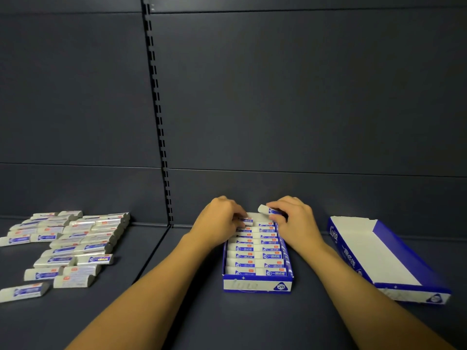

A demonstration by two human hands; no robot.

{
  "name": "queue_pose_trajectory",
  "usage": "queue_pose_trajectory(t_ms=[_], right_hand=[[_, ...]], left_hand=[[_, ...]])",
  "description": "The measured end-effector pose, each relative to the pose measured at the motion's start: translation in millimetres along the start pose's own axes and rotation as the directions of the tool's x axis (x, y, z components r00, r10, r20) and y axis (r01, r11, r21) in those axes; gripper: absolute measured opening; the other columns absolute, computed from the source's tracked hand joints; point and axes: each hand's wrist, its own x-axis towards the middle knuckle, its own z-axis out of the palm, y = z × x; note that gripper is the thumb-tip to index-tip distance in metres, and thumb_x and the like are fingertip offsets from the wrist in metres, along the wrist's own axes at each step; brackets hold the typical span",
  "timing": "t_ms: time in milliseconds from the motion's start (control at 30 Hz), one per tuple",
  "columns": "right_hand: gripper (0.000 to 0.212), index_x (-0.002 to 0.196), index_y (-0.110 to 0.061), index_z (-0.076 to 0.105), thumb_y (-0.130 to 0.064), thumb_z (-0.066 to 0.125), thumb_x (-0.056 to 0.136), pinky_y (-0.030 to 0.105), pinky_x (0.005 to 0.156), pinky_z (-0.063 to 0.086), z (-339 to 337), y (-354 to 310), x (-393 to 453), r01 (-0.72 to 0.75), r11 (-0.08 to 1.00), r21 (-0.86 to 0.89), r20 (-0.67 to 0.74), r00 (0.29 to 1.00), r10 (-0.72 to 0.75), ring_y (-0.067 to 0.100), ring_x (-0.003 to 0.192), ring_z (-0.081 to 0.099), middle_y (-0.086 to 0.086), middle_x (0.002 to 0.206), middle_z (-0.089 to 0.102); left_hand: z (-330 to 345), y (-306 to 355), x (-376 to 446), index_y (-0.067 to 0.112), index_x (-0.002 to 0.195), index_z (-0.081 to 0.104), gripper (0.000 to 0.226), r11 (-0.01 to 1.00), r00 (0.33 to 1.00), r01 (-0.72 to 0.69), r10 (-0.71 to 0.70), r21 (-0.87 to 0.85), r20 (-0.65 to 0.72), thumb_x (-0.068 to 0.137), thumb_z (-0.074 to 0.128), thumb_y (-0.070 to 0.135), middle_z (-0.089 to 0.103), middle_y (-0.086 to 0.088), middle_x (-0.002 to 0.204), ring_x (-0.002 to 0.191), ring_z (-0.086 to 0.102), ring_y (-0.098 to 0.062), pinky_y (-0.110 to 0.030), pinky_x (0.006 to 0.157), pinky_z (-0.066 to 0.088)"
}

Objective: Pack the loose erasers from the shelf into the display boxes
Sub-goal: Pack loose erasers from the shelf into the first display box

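Dark shelf (227, 319), slotted upright at back. Loose erasers (68, 245) lie in rough rows on the shelf at far left, well apart from the boxes. Empty display box (384, 258) at right, blue outside, white inside, angled. Filled display box (256, 258) at centre: 2 columns of sleeved erasers, marked 2B on the front wall. Left hand (219, 219) at the box's far-left end, fingers curled down, tips pressing an eraser in the back row. Right hand (294, 219) at the far-right end, thumb and fingers pinching 1 eraser (268, 210), tilted, above the back row.
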Motion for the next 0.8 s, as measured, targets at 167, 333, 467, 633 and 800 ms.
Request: queue_pose_trajectory(t_ms=[167, 333, 467, 633, 800], right_hand=[[0.03, 0.122, -0.014, 0.068, -0.02, 0.07, 0.092, 0.001, 0.076, 0.034, -0.3, -0.4, -0.7, -0.019, 1.0, -0.001, 0.015, 1.0, 0.019, -0.001, 0.105, 0.049, -0.001, 0.118, 0.064], [0.029, 0.122, -0.014, 0.068, -0.02, 0.069, 0.093, 0.001, 0.075, 0.033, -0.8, -1.2, -1.7, -0.02, 1.0, -0.01, 0.013, 1.0, 0.02, -0.001, 0.104, 0.048, -0.001, 0.118, 0.064], [0.03, 0.122, -0.014, 0.068, -0.02, 0.069, 0.093, 0.0, 0.075, 0.033, -0.4, -0.8, -1.5, -0.021, 1.0, -0.013, 0.019, 1.0, 0.021, -0.001, 0.104, 0.048, -0.001, 0.118, 0.064], [0.029, 0.122, -0.015, 0.068, -0.02, 0.068, 0.093, 0.0, 0.073, 0.033, -0.7, -1.4, -0.8, -0.016, 1.0, -0.024, 0.014, 1.0, 0.016, -0.002, 0.104, 0.048, -0.002, 0.117, 0.064], [0.03, 0.124, -0.016, 0.067, -0.021, 0.068, 0.094, 0.0, 0.073, 0.034, -2.5, -3.0, -0.5, -0.013, 1.0, -0.028, 0.028, 1.0, 0.014, -0.002, 0.104, 0.048, -0.002, 0.119, 0.063]], left_hand=[[2.0, 3.5, 0.4, 0.021, 0.12, 0.073, 0.027, 0.995, 1.0, -0.023, 0.024, 0.1, -0.002, 0.095, 0.066, 0.028, 0.071, 0.003, 0.115, 0.11, 0.054, -0.013, -0.03, 0.087, 0.051], [1.1, 4.7, 1.9, 0.018, 0.121, 0.073, 0.027, 0.994, 0.999, -0.034, 0.032, 0.105, 0.019, 0.096, 0.064, 0.024, 0.065, 0.0, 0.117, 0.104, 0.061, -0.016, -0.028, 0.087, 0.054], [-0.6, 6.5, 0.9, 0.018, 0.117, 0.071, 0.022, 0.995, 0.999, -0.034, 0.031, 0.094, 0.034, 0.096, 0.063, 0.019, 0.069, -0.001, 0.114, 0.1, 0.065, -0.017, -0.034, 0.087, 0.057], [-1.7, 7.4, -0.2, 0.016, 0.111, 0.073, 0.018, 0.991, 0.999, -0.034, 0.03, 0.13, 0.031, 0.097, 0.061, 0.017, 0.068, -0.003, 0.111, 0.096, 0.064, -0.018, -0.033, 0.084, 0.056], [-6.2, 6.0, -3.1, 0.016, 0.112, 0.072, 0.02, 0.995, 0.998, -0.061, 0.063, 0.08, -0.016, 0.098, 0.06, 0.024, 0.066, 0.0, 0.111, 0.102, 0.06, -0.016, -0.03, 0.086, 0.052]])
